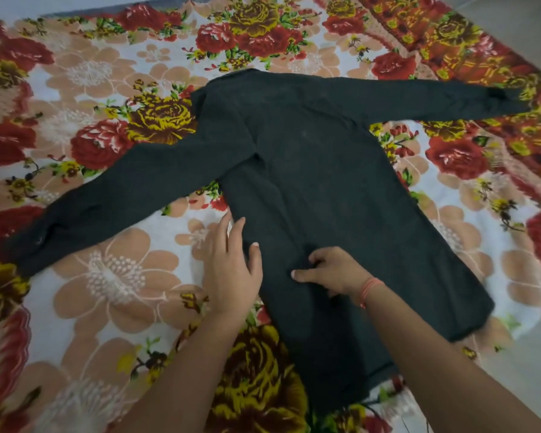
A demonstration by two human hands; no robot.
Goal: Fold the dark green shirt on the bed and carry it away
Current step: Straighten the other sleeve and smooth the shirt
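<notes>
Dark green shirt (310, 170) lies flat on bed w/ floral blanket (107, 276), both sleeves spread out. My left hand (231, 270) rests flat, fingers wide, on shirt's left edge. Right hand (331, 270) w/ fingers curled, pinching fabric near mid-body.

The shirt (310, 170) is lying spread flat on the blanket (113, 276), one sleeve reaching left, the other right. The left hand (231, 270) is resting at the shirt's left edge; the right hand (331, 271) is lying on the shirt, just beside it.
</notes>
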